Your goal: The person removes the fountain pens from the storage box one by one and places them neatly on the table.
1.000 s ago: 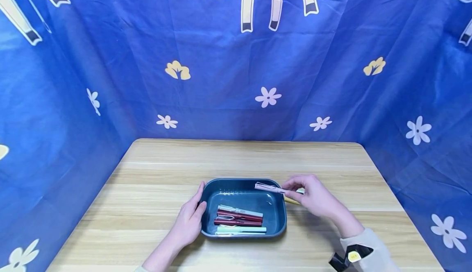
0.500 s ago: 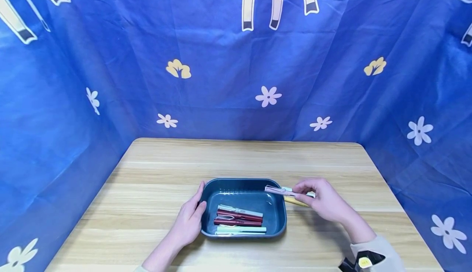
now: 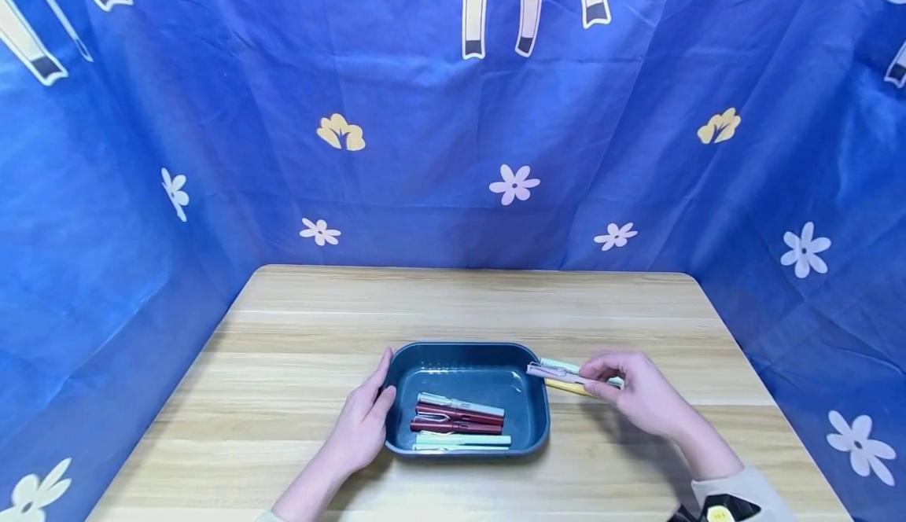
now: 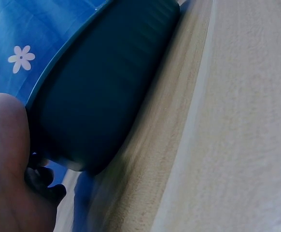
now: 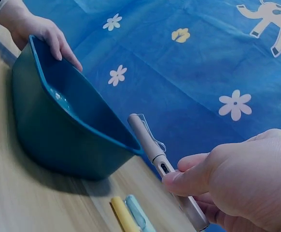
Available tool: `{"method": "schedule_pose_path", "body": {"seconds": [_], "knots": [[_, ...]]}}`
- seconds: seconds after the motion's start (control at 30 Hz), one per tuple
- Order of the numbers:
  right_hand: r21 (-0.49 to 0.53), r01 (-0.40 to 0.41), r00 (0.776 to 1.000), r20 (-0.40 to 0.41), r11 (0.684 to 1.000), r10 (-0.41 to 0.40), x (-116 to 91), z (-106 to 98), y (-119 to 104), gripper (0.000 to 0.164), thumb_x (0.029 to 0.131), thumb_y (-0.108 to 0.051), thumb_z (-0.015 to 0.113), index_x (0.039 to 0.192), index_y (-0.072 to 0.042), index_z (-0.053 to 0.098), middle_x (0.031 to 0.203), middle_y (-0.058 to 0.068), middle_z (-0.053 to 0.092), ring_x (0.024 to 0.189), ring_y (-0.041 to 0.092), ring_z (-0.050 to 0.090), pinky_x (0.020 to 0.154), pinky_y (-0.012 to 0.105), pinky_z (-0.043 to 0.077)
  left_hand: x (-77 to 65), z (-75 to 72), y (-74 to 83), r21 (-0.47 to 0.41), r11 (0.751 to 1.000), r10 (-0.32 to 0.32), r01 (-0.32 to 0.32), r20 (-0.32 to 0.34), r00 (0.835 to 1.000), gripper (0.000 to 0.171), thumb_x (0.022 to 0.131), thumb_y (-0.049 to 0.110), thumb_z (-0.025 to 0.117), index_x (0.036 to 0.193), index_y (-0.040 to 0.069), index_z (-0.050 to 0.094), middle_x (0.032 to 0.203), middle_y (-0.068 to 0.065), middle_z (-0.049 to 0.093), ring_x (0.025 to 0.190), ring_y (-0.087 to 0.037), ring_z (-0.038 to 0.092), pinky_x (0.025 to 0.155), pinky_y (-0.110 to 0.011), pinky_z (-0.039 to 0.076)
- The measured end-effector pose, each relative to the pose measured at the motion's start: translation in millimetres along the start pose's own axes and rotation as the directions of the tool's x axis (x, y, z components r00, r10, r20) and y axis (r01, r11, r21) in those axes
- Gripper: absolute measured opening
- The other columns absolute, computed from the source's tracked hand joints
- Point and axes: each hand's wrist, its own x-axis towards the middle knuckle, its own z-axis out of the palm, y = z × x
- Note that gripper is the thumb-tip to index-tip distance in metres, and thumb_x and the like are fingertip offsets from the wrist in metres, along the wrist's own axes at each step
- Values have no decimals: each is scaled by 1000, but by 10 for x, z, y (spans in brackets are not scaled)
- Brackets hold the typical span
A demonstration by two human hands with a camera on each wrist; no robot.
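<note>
A dark teal plastic box stands on the table. At its left end my left hand grips the wall, thumb at the rim; in the left wrist view some fingers are hidden behind the box. Inside lie several capped pens: a pale grey-blue one, dark red ones and mint green. To the right of the box, my right hand pinches a pale pink fountain pen with a wire clip, held above the table, its cap end near the box's right rim.
Beneath the held pen, a yellow pen and a light mint pen lie side by side on the wooden table, close to the box's right end. A blue patterned cloth hangs behind and along both sides.
My right hand has moved right with the pink pen, from over the box's right end to above the yellow and mint pens. My left hand and the box have stayed put.
</note>
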Motion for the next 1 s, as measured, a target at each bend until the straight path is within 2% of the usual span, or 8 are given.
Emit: {"method": "schedule_pose_path", "body": {"seconds": [0.23, 0.43, 0.6, 1.0], "knots": [[-2, 9, 1000, -14, 1000, -9, -95, -8, 132, 12, 92, -4, 81, 101, -12, 81, 94, -5, 75, 80, 12, 67, 68, 29, 56, -4, -1, -7, -11, 1000, 0, 0, -3, 1000, 56, 108, -3, 45, 161, -12, 27, 165, -27, 32, 151, -39, 32, 116, -8, 13], [21, -3, 1000, -26, 1000, 3, -165, -11, 246, 14, 90, -3, 83, 100, -12, 81, 97, -1, 77, 81, 13, 69, 73, 29, 58, -1, -7, 4, -8, 1000, -6, 6, -4, 1000, 56, 108, -4, 45, 161, -12, 28, 165, -27, 32, 151, -39, 32, 116, -8, 13], [33, -9, 999, -44, 999, 11, -212, -31, 311, 17, 88, -2, 84, 99, -15, 81, 97, -3, 76, 81, 14, 69, 73, 28, 58, -1, -14, 14, -5, 1000, -9, 9, -2, 1000, 56, 108, -4, 45, 161, -12, 27, 165, -27, 32, 151, -39, 31, 116, -9, 13], [16, -44, 999, -5, 999, 44, -274, -14, 439, 12, 91, -4, 81, 100, -11, 80, 90, -3, 74, 80, 13, 67, 70, 27, 58, -7, -16, 24, 4, 1000, -7, 7, -1, 1000, 56, 109, -2, 44, 161, -11, 27, 165, -26, 32, 152, -38, 31, 116, -9, 13]]}}
